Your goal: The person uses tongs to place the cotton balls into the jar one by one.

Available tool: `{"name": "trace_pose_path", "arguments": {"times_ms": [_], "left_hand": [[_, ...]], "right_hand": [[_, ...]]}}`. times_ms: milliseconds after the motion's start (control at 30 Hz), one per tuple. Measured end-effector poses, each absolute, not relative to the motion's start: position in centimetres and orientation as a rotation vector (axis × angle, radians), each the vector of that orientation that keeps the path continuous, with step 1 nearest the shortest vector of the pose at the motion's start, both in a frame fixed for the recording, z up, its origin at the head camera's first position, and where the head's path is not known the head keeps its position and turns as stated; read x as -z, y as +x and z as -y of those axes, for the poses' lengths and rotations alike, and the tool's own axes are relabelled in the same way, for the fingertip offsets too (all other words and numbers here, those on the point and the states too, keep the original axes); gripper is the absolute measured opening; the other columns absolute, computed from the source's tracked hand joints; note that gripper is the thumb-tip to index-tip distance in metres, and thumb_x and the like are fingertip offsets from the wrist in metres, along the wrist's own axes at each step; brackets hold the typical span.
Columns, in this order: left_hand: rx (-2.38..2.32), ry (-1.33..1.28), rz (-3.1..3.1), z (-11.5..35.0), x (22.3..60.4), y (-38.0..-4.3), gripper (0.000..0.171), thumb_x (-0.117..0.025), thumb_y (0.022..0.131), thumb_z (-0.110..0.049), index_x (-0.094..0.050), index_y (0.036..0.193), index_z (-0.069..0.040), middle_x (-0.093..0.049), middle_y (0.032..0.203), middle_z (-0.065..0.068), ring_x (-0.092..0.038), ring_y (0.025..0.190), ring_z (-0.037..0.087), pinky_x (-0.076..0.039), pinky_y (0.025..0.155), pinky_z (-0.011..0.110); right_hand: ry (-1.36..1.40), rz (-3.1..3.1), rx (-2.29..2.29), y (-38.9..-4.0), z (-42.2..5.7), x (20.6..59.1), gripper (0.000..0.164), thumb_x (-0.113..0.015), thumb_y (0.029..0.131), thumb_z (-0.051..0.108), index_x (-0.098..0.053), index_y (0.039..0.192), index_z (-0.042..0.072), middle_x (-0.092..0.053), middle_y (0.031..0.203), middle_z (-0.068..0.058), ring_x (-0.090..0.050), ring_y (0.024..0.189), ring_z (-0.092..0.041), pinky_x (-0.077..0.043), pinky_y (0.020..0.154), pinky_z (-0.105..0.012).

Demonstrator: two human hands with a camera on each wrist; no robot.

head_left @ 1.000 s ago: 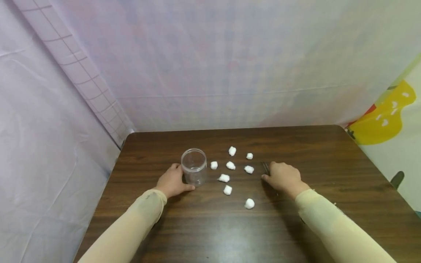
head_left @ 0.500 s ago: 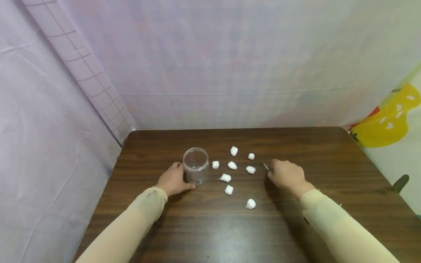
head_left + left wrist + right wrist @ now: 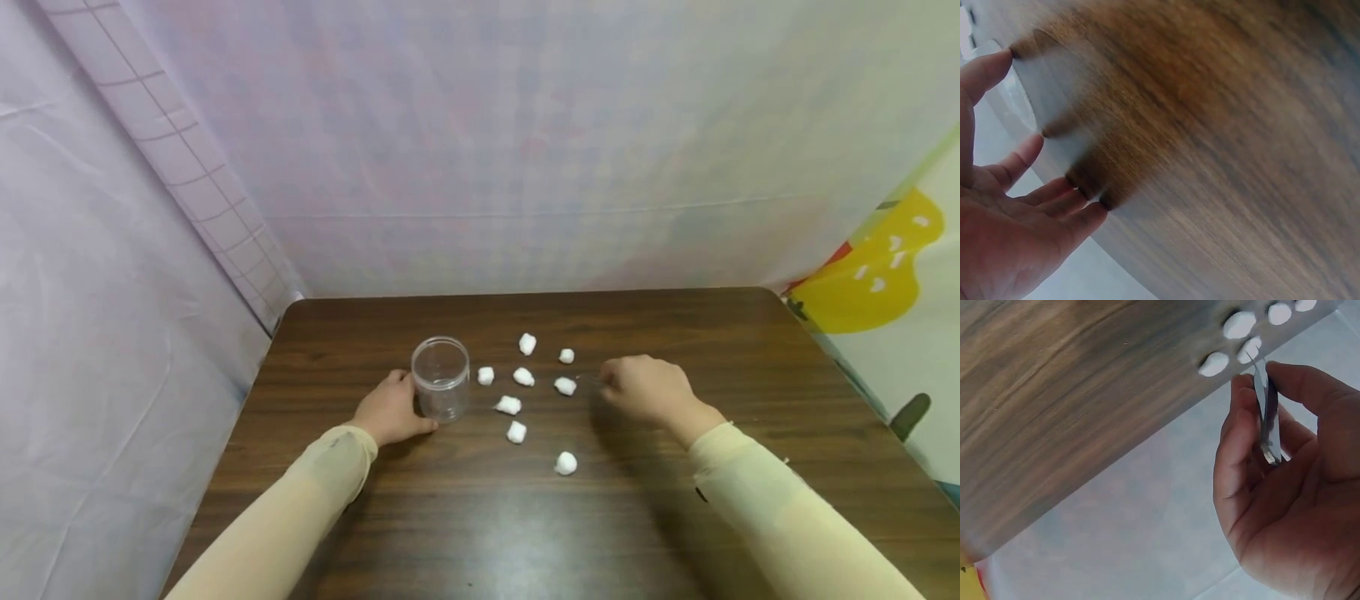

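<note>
A clear, open-topped plastic jar [image 3: 441, 387] stands upright on the brown table. My left hand [image 3: 390, 410] holds it low on its left side, thumb at the front and fingers round the far side. In the left wrist view the fingertips [image 3: 1102, 206] reach down to the tabletop. My right hand [image 3: 647, 390] pinches metal tweezers [image 3: 1267, 412] between thumb and fingers. Their thin tips point left, right at a cotton ball [image 3: 566, 386]; in the right wrist view they overlap a cotton ball [image 3: 1249, 350]. The jar holds nothing that shows.
Several more white cotton balls lie scattered between the hands, among them one nearest the jar [image 3: 486, 376] and one closer to the front [image 3: 566, 463]. A pale curtain [image 3: 525, 167] hangs behind the table's back edge. White cloth [image 3: 112, 333] hangs along the left side.
The right hand has turned, swinging the tweezers from pointing away to pointing left, with their tips now at a cotton ball. The left hand and jar stay put.
</note>
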State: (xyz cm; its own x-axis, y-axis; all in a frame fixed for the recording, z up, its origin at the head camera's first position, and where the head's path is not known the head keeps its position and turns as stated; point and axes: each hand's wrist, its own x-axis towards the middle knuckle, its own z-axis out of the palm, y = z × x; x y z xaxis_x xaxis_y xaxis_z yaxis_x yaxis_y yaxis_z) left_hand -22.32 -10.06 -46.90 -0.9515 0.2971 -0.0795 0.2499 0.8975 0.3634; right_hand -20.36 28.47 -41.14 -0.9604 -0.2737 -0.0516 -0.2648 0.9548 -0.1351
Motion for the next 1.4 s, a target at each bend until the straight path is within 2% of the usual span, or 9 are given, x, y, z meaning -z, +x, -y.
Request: {"name": "trace_pose_path", "arguments": {"times_ms": [267,400,533,1067,1400], "left_hand": [[-0.53,0.411,-2.923,10.3,47.3,-22.6,0.084,-0.084,0.076,-0.045,-0.051,0.142,-0.005,-0.049,0.139,0.023,-0.054,0.121,0.039,-0.048,0.095,0.055],[-0.524,0.416,-2.926,10.3,47.4,-22.6,0.082,-0.084,0.075,-0.045,-0.052,0.14,-0.005,-0.049,0.139,0.023,-0.054,0.122,0.039,-0.049,0.094,0.055],[-0.524,0.419,-2.927,10.3,47.3,-22.7,0.081,-0.084,0.075,-0.045,-0.054,0.138,-0.004,-0.05,0.139,0.023,-0.054,0.122,0.039,-0.049,0.094,0.055],[-0.539,0.412,-2.921,10.4,47.3,-22.4,0.08,-0.083,0.077,-0.043,-0.053,0.139,-0.003,-0.049,0.14,0.023,-0.054,0.122,0.039,-0.049,0.095,0.054],[-0.543,0.41,-2.924,10.4,47.8,-22.8,0.075,-0.085,0.075,-0.045,-0.057,0.134,-0.008,-0.049,0.141,0.021,-0.053,0.123,0.037,-0.048,0.096,0.054]], "right_hand": [[-0.488,-3.039,0.112,-20.9,-27.5,40.8,0.019,-0.07,0.089,0.023,-0.076,0.106,0.017,-0.073,0.101,-0.005,-0.069,0.083,-0.03,-0.052,0.056,-0.053],[-0.506,-3.042,0.077,-21.1,-27.1,40.6,0.004,-0.07,0.088,0.022,-0.074,0.086,0.022,-0.069,0.088,-0.001,-0.064,0.073,-0.025,-0.049,0.051,-0.052],[-0.519,-3.05,0.058,-21.2,-26.7,40.3,0.017,-0.07,0.086,0.019,-0.064,0.07,0.024,-0.062,0.075,0.001,-0.056,0.062,-0.021,-0.046,0.046,-0.048],[-0.504,-3.012,0.047,-22.0,-25.7,41.3,0.021,-0.067,0.082,0.015,-0.059,0.063,0.021,-0.057,0.068,0.002,-0.053,0.06,-0.021,-0.047,0.047,-0.045],[-0.466,-3.074,-0.004,-22.3,-25.8,42.0,0.023,-0.061,0.073,0.014,-0.05,0.055,0.021,-0.052,0.061,0.001,-0.051,0.055,-0.022,-0.043,0.042,-0.045]]}}
